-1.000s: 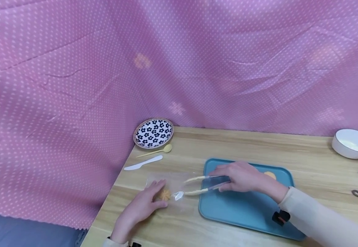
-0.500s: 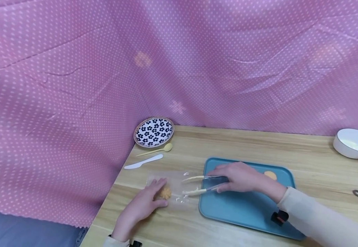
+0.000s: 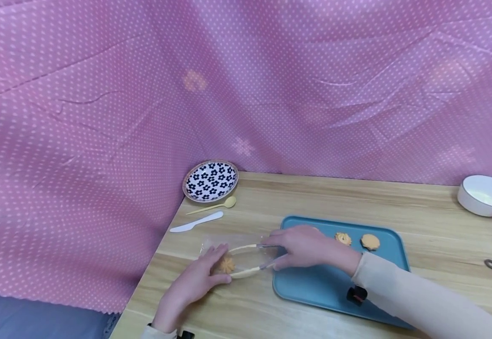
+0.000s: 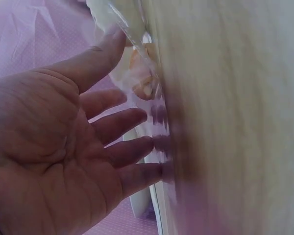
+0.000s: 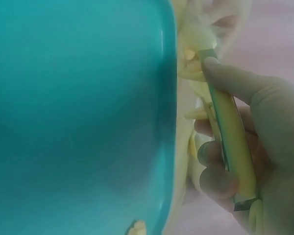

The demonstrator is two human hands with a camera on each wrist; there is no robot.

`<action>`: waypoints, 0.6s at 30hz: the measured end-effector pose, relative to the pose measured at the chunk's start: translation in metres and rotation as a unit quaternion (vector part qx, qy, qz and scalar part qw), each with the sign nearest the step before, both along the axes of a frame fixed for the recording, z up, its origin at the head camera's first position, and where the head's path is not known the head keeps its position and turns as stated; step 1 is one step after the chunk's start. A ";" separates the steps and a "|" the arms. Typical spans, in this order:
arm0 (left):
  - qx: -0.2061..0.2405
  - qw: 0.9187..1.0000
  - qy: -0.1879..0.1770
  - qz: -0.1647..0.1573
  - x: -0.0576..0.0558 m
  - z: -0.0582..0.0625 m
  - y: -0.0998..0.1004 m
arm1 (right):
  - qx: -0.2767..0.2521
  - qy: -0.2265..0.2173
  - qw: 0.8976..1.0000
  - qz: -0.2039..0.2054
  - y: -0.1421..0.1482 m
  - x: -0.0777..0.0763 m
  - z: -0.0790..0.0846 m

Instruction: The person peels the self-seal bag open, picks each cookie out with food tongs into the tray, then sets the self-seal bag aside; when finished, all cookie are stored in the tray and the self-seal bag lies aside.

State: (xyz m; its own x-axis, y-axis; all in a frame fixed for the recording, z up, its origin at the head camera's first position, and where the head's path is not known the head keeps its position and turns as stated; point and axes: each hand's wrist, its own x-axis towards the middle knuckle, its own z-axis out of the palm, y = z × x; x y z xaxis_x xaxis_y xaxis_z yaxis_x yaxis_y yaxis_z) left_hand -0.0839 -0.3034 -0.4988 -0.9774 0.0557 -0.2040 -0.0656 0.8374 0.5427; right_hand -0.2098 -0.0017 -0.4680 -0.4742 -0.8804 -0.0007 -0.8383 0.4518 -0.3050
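A clear plastic bag (image 3: 218, 241) lies on the wooden table, with a flower-shaped cookie (image 3: 227, 265) in it. My left hand (image 3: 195, 285) rests at the bag's left end, fingers spread and fairly straight, thumb and fingers on either side of the cookie. In the left wrist view the fingertips (image 4: 152, 142) touch the clear film. My right hand (image 3: 302, 247) grips a pair of tongs (image 3: 247, 272) with cream arms. Those arms stand apart inside the bag, their tips around the cookie. Thumb and curled fingers hold the tongs' grip (image 5: 232, 137) in the right wrist view.
Beneath my right hand is a blue tray (image 3: 309, 296) bearing cookies, among them a ridged one (image 3: 343, 238) and a round one (image 3: 370, 241). At the back left are a patterned plate (image 3: 212, 181), yellow spoon (image 3: 229, 202) and white knife (image 3: 199, 222). A white bowl (image 3: 487, 197) stands far right.
My right hand has moved left with the tongs, pushing their tips deeper into the bag to the cookie. More cookies on the tray are uncovered. My left hand stays put.
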 end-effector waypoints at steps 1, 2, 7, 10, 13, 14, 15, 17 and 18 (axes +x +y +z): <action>-0.002 1.000 0.001 0.001 0.000 0.000 0.000 | 0.002 0.001 1.000 -0.001 -0.003 0.000 0.001; -0.003 1.000 0.002 0.000 0.000 0.000 -0.001 | 0.003 0.001 1.000 0.000 -0.005 0.000 0.002; -0.008 1.000 0.012 -0.014 -0.001 0.000 -0.001 | 0.003 -0.010 1.000 0.017 -0.014 -0.001 0.002; -0.004 1.000 0.013 -0.019 -0.002 0.000 0.000 | 0.005 -0.009 1.000 0.021 -0.015 -0.001 0.001; -0.001 1.000 0.012 -0.017 -0.002 0.000 0.001 | 0.002 -0.002 1.000 0.022 -0.014 -0.002 -0.001; 0.000 1.000 0.011 -0.017 -0.002 0.001 0.002 | -0.001 -0.002 1.000 0.022 -0.013 -0.003 -0.001; 0.001 1.000 0.011 -0.016 -0.002 0.001 0.002 | -0.003 -0.001 1.000 0.021 -0.012 -0.003 -0.001; 0.001 1.000 0.011 -0.015 -0.002 0.001 0.003 | -0.005 0.001 1.000 0.017 -0.008 -0.005 -0.001; 0.000 1.000 0.010 -0.015 -0.003 0.002 0.004 | -0.003 0.002 1.000 0.012 -0.006 -0.005 -0.001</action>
State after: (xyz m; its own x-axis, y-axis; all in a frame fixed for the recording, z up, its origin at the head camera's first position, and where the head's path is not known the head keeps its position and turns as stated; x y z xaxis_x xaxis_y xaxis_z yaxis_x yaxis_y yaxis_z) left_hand -0.0864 -0.2998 -0.4972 -0.9792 0.0858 -0.1837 -0.0285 0.8388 0.5437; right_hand -0.2148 -0.0074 -0.4689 -0.4522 -0.8919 0.0065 -0.8505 0.4290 -0.3044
